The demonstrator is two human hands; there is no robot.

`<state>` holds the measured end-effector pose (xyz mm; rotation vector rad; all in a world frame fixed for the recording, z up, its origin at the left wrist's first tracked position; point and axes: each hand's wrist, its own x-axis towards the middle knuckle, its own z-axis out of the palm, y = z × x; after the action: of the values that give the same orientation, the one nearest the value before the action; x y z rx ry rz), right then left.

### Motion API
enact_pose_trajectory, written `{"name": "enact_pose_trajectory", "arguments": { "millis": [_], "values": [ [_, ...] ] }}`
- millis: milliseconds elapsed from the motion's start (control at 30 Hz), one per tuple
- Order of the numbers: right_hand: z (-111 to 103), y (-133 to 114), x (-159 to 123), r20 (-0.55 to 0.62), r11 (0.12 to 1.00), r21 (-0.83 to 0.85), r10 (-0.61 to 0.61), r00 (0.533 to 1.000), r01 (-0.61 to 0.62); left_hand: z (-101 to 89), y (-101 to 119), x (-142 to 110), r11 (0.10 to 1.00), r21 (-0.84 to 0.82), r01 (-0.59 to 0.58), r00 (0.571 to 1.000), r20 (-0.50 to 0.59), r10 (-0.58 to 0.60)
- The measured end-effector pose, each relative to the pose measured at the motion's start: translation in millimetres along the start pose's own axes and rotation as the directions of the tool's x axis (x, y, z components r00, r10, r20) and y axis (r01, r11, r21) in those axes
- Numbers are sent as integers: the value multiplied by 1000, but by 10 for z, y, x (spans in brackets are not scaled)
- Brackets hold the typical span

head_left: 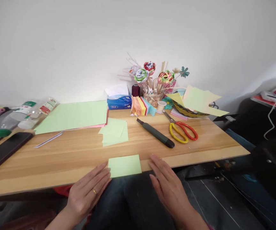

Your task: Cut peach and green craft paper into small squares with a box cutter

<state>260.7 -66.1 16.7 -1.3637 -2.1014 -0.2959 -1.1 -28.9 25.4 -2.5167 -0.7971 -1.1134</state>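
A light green paper rectangle (125, 166) lies at the front edge of the wooden table, between my two hands. My left hand (90, 188), with a ring on one finger, has its outstretched fingertips at the paper's left edge. To the right of the paper, apart from it, my right hand (166, 185) rests with fingers stretched out on the table edge. Neither hand grips anything. Beyond the paper lie several green paper squares (115, 132), a dark-handled cutter knife (156, 132) and scissors (182, 129) with one yellow and one red handle.
Large green sheets (73, 116) lie at the back left, near two plastic bottles (20, 115) and a phone (6, 151). Along the wall stand a tissue box (119, 101), folded coloured papers (141, 106) and a jar (153, 98) of paper flowers. A basket (190, 111) holds paper pieces.
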Motion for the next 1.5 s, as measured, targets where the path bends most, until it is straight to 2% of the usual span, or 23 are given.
{"name": "enact_pose_trajectory", "arguments": {
  "millis": [100, 167, 233, 333, 400, 533, 600, 667, 700, 767, 867, 933, 1067, 1167, 1267, 1367, 1433, 1500],
  "values": [
    [-97, 87, 47, -38, 999, 31, 26, 999, -25, -60, 7, 54, 998, 33, 53, 994, -98, -50],
    [-157, 160, 115, -53, 1000, 9, -2, 999, 3, -108, 4, 125, 987, 119, 112, 981, -171, -90],
    [-183, 242, 212, -76, 998, -50, -33, 997, 30, -131, 16, 220, 963, 225, 148, 976, -190, -106],
    [-132, 365, 387, -40, 985, -174, 0, 999, -7, -64, 86, 380, 927, 354, 124, 992, -37, -119],
    [-51, 431, 500, 5, 971, -235, 51, 999, -49, 39, 135, 477, 930, 347, 118, 982, 100, -162],
    [122, 513, 656, 77, 942, -313, 153, 985, -122, 234, 60, 612, 972, 21, 232, 917, 329, -226],
    [178, 538, 701, 121, 928, -342, 196, 973, -144, 287, -82, 666, 961, -134, 243, 919, 350, -184],
    [209, 557, 739, 167, 920, -361, 225, 960, -153, 330, -246, 725, 958, -219, 184, 930, 356, -97],
    [217, 565, 760, 189, 917, -368, 236, 953, -154, 355, -320, 758, 959, -243, 148, 921, 386, -44],
    [223, 578, 806, 229, 913, -380, 249, 941, -149, 420, -432, 821, 961, -261, 90, 867, 495, 54],
    [201, 588, 871, 279, 907, -400, 258, 925, -132, 537, -502, 883, 965, -256, 60, 758, 640, 123],
    [156, 576, 886, 299, 898, -422, 269, 915, -126, 599, -513, 889, 961, -267, 69, 722, 678, 137],
    [-51, 494, 770, 295, 876, -460, 306, 905, -146, 640, -510, 847, 953, -294, 78, 715, 682, 152],
    [-295, 398, 544, 302, 883, -446, 304, 903, -148, 643, -469, 810, 959, -265, 98, 742, 662, 107],
    [-540, 292, 244, 315, 952, -273, 226, 922, -140, 667, -393, 789, 970, -201, 134, 772, 635, 26],
    [-693, 181, -68, 332, 985, -97, 165, 929, -141, 725, -335, 780, 975, -165, 146, 789, 614, -14],
    [-721, 113, -250, 354, 990, -59, 143, 924, -130, 773, -323, 774, 980, -146, 134, 798, 602, -20],
    [-705, 58, -389, 376, 992, -91, 112, 920, -84, 817, -328, 765, 984, -137, 111, 804, 594, -8]
  ]
}}
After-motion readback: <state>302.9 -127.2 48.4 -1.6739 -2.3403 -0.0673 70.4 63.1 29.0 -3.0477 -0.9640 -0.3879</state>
